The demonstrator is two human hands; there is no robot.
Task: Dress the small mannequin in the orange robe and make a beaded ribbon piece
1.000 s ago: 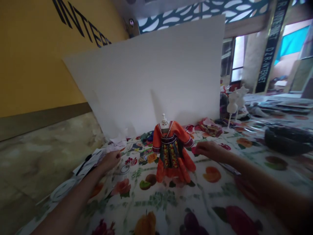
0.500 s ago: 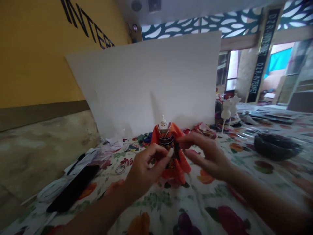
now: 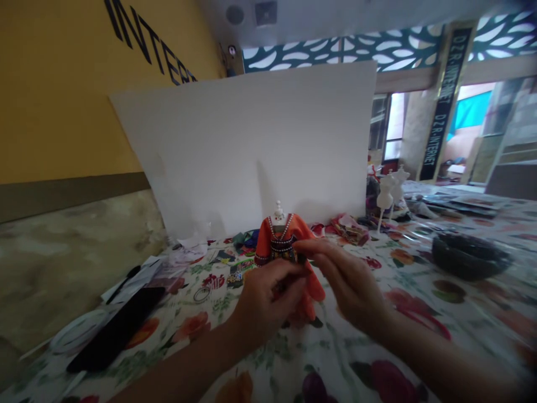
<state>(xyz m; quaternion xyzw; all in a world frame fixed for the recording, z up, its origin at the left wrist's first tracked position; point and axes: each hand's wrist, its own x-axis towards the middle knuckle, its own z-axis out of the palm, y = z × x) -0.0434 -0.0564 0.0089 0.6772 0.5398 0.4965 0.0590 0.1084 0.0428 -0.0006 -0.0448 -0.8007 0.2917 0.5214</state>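
Observation:
A small white mannequin (image 3: pixel 278 210) stands upright at the middle of the table, dressed in an orange robe (image 3: pixel 263 242) with beaded trim and a dark patterned waist panel. My left hand (image 3: pixel 268 299) is in front of the robe's lower part, its thumb and fingers pinched together; whatever lies between them is hidden. My right hand (image 3: pixel 350 280) reaches in from the right, its fingers stretched out, with the fingertips at the robe's waist beside the left fingertips. Both hands cover much of the skirt.
Left on the flowered tablecloth (image 3: pixel 191 327) lie a black phone (image 3: pixel 117 327) and papers (image 3: pixel 146 268). To the right are a black bowl (image 3: pixel 470 256) and small white mannequins (image 3: pixel 385 196). Cloth scraps (image 3: pixel 350 228) lie before a white board (image 3: pixel 251 145).
My left hand has moved slightly right, and the small white piece at its fingertips is out of sight. My right hand has shifted left, its fingers closer together. The view has tilted slightly.

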